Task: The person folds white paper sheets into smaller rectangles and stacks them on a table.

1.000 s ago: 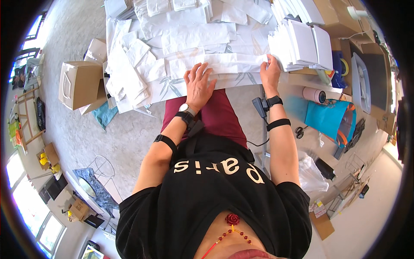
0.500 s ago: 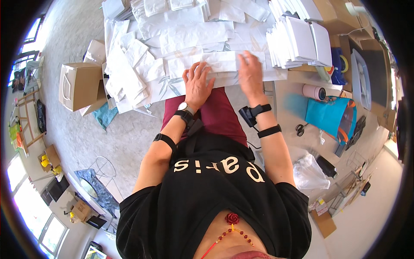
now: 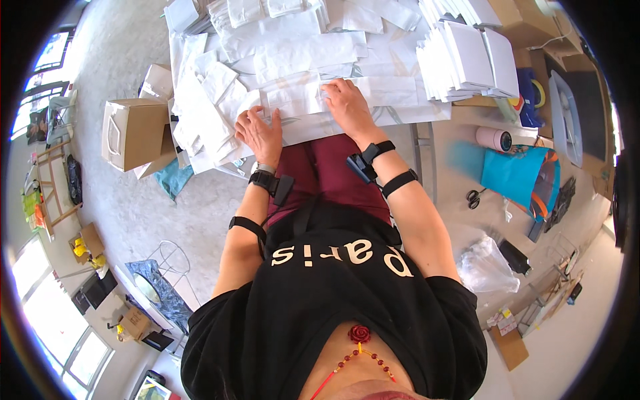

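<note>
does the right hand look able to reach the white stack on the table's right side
Probably yes: between the right hand and the white stack, only a flat white strip and table cover show, nothing upright.

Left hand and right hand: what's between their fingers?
In the head view, a flat white strip lies on the tabletop between the left hand and the right hand.
</note>
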`<state>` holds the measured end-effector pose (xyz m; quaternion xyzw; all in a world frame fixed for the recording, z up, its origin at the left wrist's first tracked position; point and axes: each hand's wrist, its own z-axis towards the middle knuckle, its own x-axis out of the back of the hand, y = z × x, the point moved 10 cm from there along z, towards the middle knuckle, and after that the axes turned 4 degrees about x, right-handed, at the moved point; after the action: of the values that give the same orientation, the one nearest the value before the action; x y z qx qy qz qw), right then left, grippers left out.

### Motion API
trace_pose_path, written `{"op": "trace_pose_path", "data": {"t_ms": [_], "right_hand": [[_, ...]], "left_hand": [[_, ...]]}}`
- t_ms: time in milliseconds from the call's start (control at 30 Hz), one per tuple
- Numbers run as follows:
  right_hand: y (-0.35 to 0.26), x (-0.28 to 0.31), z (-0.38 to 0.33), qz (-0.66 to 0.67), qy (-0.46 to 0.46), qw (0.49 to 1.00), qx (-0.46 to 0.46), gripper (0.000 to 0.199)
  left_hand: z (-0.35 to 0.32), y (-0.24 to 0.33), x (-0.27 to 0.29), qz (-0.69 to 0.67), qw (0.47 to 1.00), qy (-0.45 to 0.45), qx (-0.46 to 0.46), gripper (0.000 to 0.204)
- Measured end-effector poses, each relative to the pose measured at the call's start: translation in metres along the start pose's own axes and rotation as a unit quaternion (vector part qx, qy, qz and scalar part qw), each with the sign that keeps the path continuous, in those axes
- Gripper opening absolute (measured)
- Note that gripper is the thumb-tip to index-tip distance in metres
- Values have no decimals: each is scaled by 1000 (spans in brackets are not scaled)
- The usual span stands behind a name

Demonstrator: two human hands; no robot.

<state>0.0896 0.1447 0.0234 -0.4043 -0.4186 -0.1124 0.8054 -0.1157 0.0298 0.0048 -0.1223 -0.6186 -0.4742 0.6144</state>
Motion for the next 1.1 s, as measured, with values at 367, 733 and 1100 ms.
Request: {"op": "trace_pose_path", "data": {"t_ms": [367, 733, 1100], "right_hand": [[18, -22, -3, -22, -88, 995, -52, 47], [23, -21, -6, 8, -79, 995, -52, 53], [25, -21, -6, 11, -89, 994, -55, 58]], "left_hand": [[13, -12, -18, -265, 956, -86, 97, 19], [-5, 13, -54, -610, 668, -259, 338, 12], [-10, 83, -61, -703, 546, -360, 278, 15]]}}
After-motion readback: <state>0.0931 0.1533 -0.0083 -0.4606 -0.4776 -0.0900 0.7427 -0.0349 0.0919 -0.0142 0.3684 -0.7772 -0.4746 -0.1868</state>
